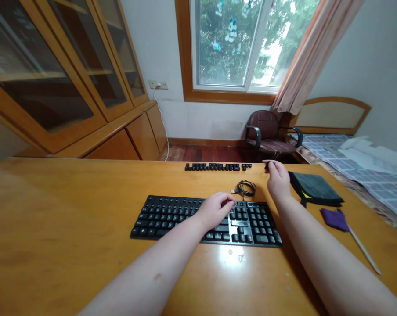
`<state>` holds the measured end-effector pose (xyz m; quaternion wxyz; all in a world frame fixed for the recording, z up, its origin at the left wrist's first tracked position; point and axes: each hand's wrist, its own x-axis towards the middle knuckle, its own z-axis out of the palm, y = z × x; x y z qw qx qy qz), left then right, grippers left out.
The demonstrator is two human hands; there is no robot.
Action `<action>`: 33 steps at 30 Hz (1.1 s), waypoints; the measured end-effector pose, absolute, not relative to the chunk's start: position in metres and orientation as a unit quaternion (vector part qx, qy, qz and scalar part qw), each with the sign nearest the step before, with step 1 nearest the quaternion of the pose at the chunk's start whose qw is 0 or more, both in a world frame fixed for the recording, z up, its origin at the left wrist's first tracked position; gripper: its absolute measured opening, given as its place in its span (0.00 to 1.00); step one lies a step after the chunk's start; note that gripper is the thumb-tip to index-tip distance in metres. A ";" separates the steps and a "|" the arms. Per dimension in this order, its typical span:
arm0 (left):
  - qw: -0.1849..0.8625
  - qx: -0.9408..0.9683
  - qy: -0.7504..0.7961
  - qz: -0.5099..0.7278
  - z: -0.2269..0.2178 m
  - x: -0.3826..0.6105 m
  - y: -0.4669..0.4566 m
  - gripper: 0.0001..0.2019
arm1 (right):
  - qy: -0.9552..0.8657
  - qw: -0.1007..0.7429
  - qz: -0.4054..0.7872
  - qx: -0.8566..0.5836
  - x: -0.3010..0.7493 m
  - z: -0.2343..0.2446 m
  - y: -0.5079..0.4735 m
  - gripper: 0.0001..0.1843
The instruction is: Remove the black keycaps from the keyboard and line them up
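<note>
The keyboard (172,217) lies on the bench (70,219) before me, and my left hand (214,210) rests on its right half. Behind it lies a coiled cable (246,188), and further behind, a row of keycaps (218,166). My right hand (277,177) is at the right end of this row. To its right lies a folded cloth (315,188), and nearer to me a brush (350,232).

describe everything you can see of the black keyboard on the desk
The keyboard is a black, full-size, plastic-looking board with a number pad at its right end. It lies flat on the wooden desk, long side facing the person. Light glares off a patch right of centre, so keys there are unclear. The left hand rests on its middle keys. A coiled black cable lies just behind it; whether it is attached is unclear.
</note>
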<state>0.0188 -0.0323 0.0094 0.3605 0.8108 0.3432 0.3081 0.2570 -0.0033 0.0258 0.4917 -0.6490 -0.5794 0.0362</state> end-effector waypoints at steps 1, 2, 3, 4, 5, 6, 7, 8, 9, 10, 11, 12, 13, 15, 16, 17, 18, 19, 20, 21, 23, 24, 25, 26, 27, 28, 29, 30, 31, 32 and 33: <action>0.353 0.813 0.344 0.310 0.009 0.019 -0.033 0.09 | -0.584 0.512 0.065 -0.627 0.244 0.030 -0.014 0.21; 0.342 0.816 0.345 0.313 0.010 0.019 -0.033 0.09 | -0.603 0.511 0.091 -0.606 0.231 0.032 -0.025 0.19; 0.326 0.820 0.348 0.315 0.010 0.019 -0.034 0.09 | -0.621 0.507 0.111 -0.587 0.220 0.033 -0.034 0.17; 0.307 0.826 0.353 0.315 0.010 0.019 -0.035 0.09 | -0.630 0.505 0.128 -0.576 0.210 0.032 -0.042 0.15; 0.284 0.833 0.359 0.311 0.011 0.019 -0.036 0.09 | -0.646 0.491 0.144 -0.567 0.202 0.030 -0.048 0.13; 0.262 0.840 0.365 0.304 0.011 0.019 -0.036 0.08 | -0.662 0.475 0.156 -0.558 0.198 0.028 -0.052 0.12; 0.242 0.847 0.371 0.294 0.011 0.018 -0.037 0.07 | -0.675 0.462 0.165 -0.551 0.195 0.025 -0.054 0.11; 0.226 0.854 0.375 0.282 0.011 0.018 -0.038 0.07 | -0.685 0.450 0.173 -0.546 0.195 0.022 -0.054 0.10; 0.216 0.860 0.375 0.271 0.010 0.018 -0.038 0.08 | -0.690 0.443 0.182 -0.543 0.196 0.019 -0.054 0.10; 0.211 0.864 0.375 0.261 0.010 0.018 -0.038 0.10 | -0.689 0.440 0.191 -0.543 0.197 0.016 -0.052 0.10; 0.209 0.867 0.375 0.252 0.009 0.018 -0.038 0.12 | -0.685 0.440 0.202 -0.545 0.200 0.014 -0.051 0.10; 0.209 0.871 0.373 0.243 0.008 0.018 -0.038 0.13 | -0.678 0.443 0.212 -0.547 0.202 0.013 -0.049 0.09; 0.210 0.874 0.371 0.234 0.007 0.018 -0.037 0.15 | -0.671 0.448 0.221 -0.547 0.204 0.012 -0.048 0.09; 0.213 0.880 0.367 0.212 0.005 0.018 -0.036 0.18 | -0.664 0.455 0.235 -0.546 0.207 0.013 -0.046 0.09; 0.213 0.884 0.366 0.199 0.004 0.018 -0.035 0.19 | -0.666 0.452 0.243 -0.542 0.208 0.013 -0.046 0.08; 0.213 0.886 0.367 0.188 0.004 0.018 -0.034 0.19 | -0.671 0.445 0.251 -0.537 0.208 0.014 -0.045 0.08; 0.214 0.886 0.371 0.178 0.004 0.018 -0.033 0.20 | -0.678 0.437 0.259 -0.532 0.208 0.014 -0.045 0.08; 0.216 0.884 0.379 0.169 0.004 0.017 -0.033 0.20 | -0.684 0.429 0.267 -0.527 0.207 0.015 -0.046 0.08; 0.219 0.880 0.388 0.163 0.005 0.016 -0.032 0.19 | -0.688 0.423 0.274 -0.523 0.206 0.015 -0.046 0.08; 0.222 0.876 0.398 0.157 0.006 0.015 -0.031 0.19 | -0.690 0.419 0.280 -0.520 0.205 0.015 -0.047 0.08; 0.227 0.869 0.414 0.146 0.009 0.013 -0.030 0.20 | -0.692 0.414 0.287 -0.517 0.203 0.013 -0.048 0.08; 0.227 0.868 0.420 0.140 0.010 0.012 -0.029 0.20 | -0.694 0.410 0.289 -0.516 0.201 0.013 -0.048 0.08; 0.226 0.867 0.424 0.135 0.011 0.011 -0.029 0.20 | -0.697 0.407 0.290 -0.515 0.200 0.012 -0.048 0.08; 0.222 0.866 0.428 0.134 0.013 0.010 -0.029 0.19 | -0.700 0.403 0.288 -0.514 0.199 0.012 -0.049 0.08; 0.217 0.866 0.428 0.138 0.014 0.010 -0.029 0.19 | -0.704 0.399 0.285 -0.514 0.197 0.012 -0.049 0.07; 0.211 0.869 0.425 0.145 0.015 0.011 -0.029 0.18 | -0.708 0.394 0.279 -0.515 0.196 0.012 -0.050 0.07; 0.204 0.872 0.418 0.153 0.016 0.011 -0.029 0.17 | -0.715 0.387 0.271 -0.515 0.195 0.012 -0.050 0.06; 0.199 0.876 0.409 0.161 0.016 0.012 -0.030 0.16 | -0.724 0.380 0.261 -0.514 0.194 0.012 -0.051 0.05; 0.196 0.880 0.399 0.166 0.016 0.014 -0.031 0.15 | -0.736 0.372 0.246 -0.510 0.192 0.012 -0.052 0.05; 0.194 0.885 0.390 0.166 0.016 0.015 -0.032 0.14 | -0.751 0.364 0.228 -0.501 0.191 0.012 -0.053 0.04; 0.192 0.888 0.385 0.163 0.016 0.016 -0.033 0.13 | -0.768 0.356 0.208 -0.490 0.191 0.012 -0.055 0.04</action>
